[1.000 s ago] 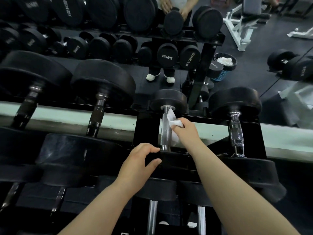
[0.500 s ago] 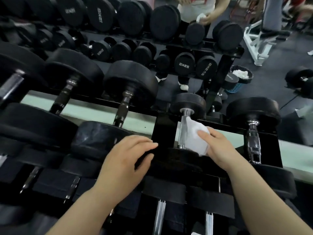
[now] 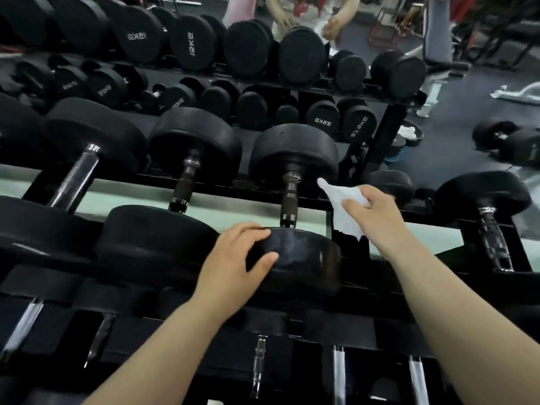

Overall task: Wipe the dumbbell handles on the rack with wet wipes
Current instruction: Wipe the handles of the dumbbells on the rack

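We have moved one place left along the rack [image 3: 467,241]. Our left hand [image 3: 233,267] now grips the near head of a bigger dumbbell [image 3: 295,252], and its dark handle [image 3: 289,197] lies just beyond the curved fingertips [image 3: 251,229]. Our right hand [image 3: 374,211] pinches the wet wipe [image 3: 342,209], now free just right of that handle, so we judge it is not wiped yet. Far beyond the right fingers, a basket [image 3: 396,157] holds white wipes [image 3: 407,131].

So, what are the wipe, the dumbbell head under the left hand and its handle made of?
Wipe: thin white nonwoven cloth, probably; it hangs limp, creased. Dumbbell head: matte black rubber, apparently, scuffed grey. Handle: dark metal, likely; its collar glints.
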